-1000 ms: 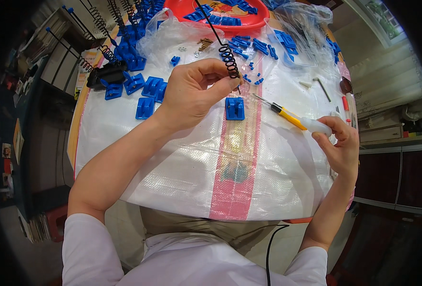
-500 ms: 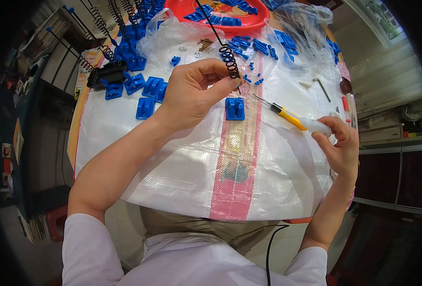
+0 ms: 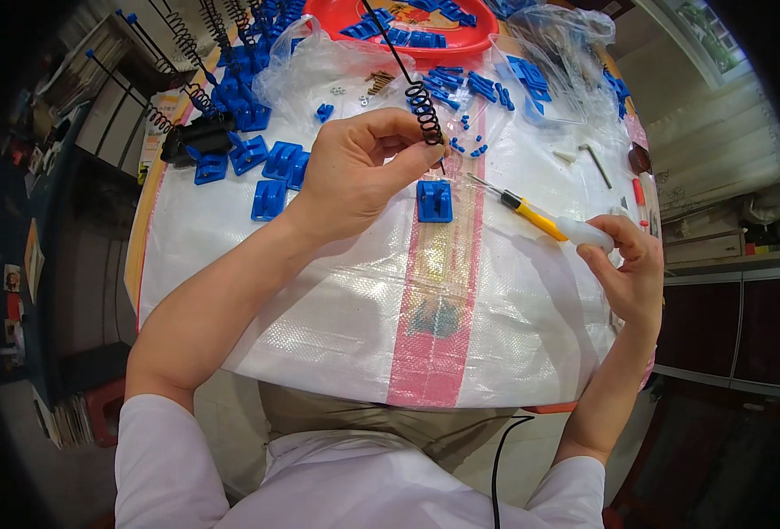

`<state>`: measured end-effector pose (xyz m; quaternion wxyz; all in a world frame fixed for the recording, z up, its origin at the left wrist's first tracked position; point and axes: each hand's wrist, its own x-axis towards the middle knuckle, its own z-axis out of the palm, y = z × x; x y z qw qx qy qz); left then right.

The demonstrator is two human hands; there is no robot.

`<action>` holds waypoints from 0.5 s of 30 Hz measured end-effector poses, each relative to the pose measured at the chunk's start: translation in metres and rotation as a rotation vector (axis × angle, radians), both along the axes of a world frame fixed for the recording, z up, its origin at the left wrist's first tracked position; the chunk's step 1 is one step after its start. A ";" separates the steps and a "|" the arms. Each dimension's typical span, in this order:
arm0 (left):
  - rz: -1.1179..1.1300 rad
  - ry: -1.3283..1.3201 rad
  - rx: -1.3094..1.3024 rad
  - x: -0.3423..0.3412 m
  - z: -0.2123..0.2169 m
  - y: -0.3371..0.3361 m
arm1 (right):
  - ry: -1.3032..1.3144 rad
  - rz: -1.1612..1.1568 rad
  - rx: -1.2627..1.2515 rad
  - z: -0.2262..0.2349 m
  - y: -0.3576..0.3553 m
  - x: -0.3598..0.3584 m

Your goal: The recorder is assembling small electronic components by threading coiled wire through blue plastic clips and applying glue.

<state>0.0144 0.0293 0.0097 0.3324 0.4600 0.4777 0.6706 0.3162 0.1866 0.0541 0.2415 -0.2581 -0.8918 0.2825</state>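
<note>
My left hand (image 3: 363, 172) is closed in a pinch on a black coil spring (image 3: 423, 108) with a straight rod rising from its top. The thin lower end of the spring points down toward a blue plastic bracket (image 3: 435, 202) lying on the white sheet; whether the two touch I cannot tell. On the right, my right hand (image 3: 623, 262) is wrapped round the pale end of a yellow-and-black screwdriver (image 3: 535, 220), whose metal tip points left toward the bracket, apart from it. Several more blue brackets (image 3: 269, 200) lie left of my left wrist.
A red basin (image 3: 482, 40) with blue parts stands at the far edge. Small blue pegs (image 3: 458, 145), brass screws (image 3: 378, 82) and blue clips (image 3: 481, 85) lie beyond my hands. Finished-looking blue pieces with springs (image 3: 240, 97) crowd the far left. An L-shaped hex key (image 3: 597, 167) lies far right.
</note>
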 end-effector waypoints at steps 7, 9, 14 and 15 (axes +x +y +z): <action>0.007 -0.002 0.022 -0.001 -0.002 0.000 | -0.027 0.001 0.006 0.002 -0.001 -0.001; 0.007 0.003 0.012 0.000 -0.001 0.000 | -0.021 -0.003 -0.004 0.001 -0.001 0.000; 0.012 0.021 0.000 0.000 0.000 0.000 | -0.002 -0.005 -0.014 -0.001 0.000 0.001; 0.014 0.022 -0.006 0.000 0.000 0.000 | -0.005 -0.004 -0.010 0.000 0.000 0.000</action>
